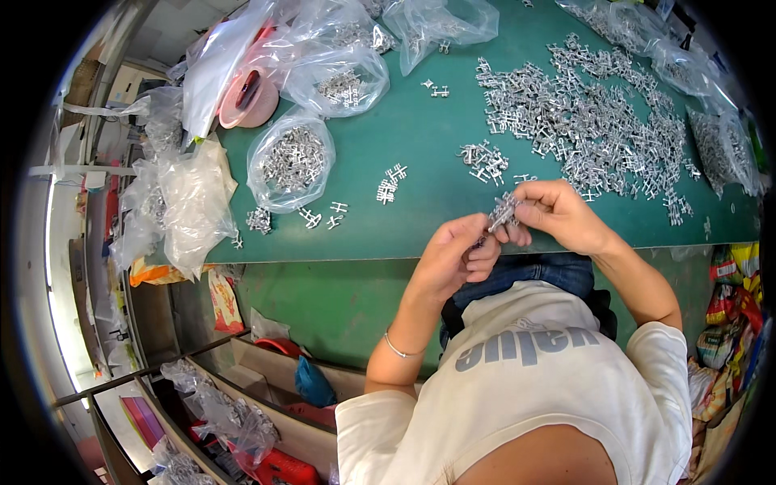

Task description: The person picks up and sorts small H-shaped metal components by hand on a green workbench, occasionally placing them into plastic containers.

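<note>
Just above the table's near edge, my two hands meet around a small cluster of silver metal parts [503, 212]. My right hand [562, 217] pinches the cluster between thumb and fingers. My left hand [454, 257] is closed, its thumb and fingertips against the cluster's left side, with a dark bit of metal showing between its fingers. Beyond my hands lies a small heap of the same branched parts [483, 162]. A far larger spread of loose parts [598, 121] covers the right side of the table.
The green table [388, 234] carries an open plastic bag of parts [291, 158] at left, another bag [343, 87] behind it and a pink container [249, 101]. Small groups of parts [391, 184] lie mid-table. A filled bag [722, 149] stands far right; a drawer unit [267, 380] is lower left.
</note>
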Motion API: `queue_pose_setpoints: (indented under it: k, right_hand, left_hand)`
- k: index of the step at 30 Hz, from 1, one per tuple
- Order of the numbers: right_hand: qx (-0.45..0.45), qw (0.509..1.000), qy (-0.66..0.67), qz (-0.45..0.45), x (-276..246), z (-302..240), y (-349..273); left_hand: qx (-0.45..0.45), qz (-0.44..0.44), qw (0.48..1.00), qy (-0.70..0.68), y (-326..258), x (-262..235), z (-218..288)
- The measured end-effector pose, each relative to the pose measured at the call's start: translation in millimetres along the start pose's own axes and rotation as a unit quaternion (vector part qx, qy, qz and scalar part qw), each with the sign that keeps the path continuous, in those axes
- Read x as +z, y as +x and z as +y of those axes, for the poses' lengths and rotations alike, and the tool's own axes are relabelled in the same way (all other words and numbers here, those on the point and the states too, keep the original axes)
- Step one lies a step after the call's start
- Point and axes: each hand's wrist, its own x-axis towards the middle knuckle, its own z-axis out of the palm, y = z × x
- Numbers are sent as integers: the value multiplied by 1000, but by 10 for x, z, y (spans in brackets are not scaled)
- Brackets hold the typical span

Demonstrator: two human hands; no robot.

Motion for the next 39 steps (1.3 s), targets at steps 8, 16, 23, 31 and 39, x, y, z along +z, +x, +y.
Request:
queue_pose_setpoints:
  k: [8,16,23,31,39]
  right_hand:
    - [-28,993,-62,92,88,68,-104]
    - [60,991,-45,110,61,-10,-151]
    - [-311,806,-444,239,183,135,-236]
    - [-253,836,-404,272,105,113,-315]
    - [-181,908,-305,224,-13,-6,-431]
  left_hand:
    - [407,266,593,642,38,269,-250]
    - [453,218,511,698,28,295,-252]
    - [410,219,643,609,100,252,-228]
    - [340,228,761,504,234,277,-270]
    - [392,195,677,591,331,228,-304]
